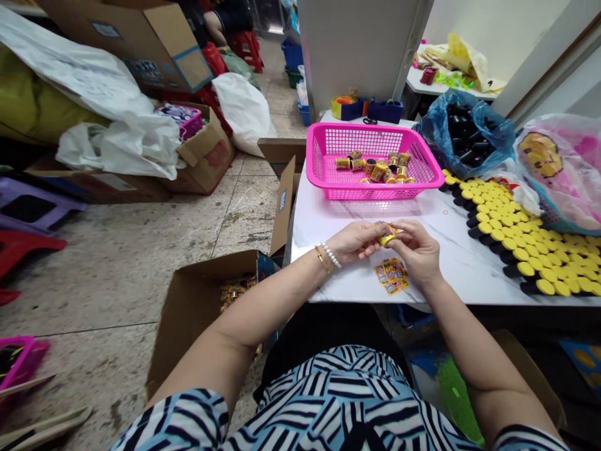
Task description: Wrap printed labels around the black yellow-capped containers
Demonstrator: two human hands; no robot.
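My left hand (351,243) and my right hand (416,249) meet above the white marble table (451,250). Both hold a small yellow cylinder (387,235) wrapped in a printed label, partly hidden by my fingers. Just below my right hand lies a small pile of yellow-and-orange printed labels (390,276). Beyond my hands stands a pink plastic basket (328,150) holding several labelled cylinders (375,169). Several rows of upright black tubes with yellow caps (521,232) fill the table's right side.
A blue plastic bag of black tubes (462,134) and a printed plastic bag (558,169) sit behind the rows. An open cardboard box (201,313) with small gold items stands on the floor at my left. Bags, boxes and stools lie farther left.
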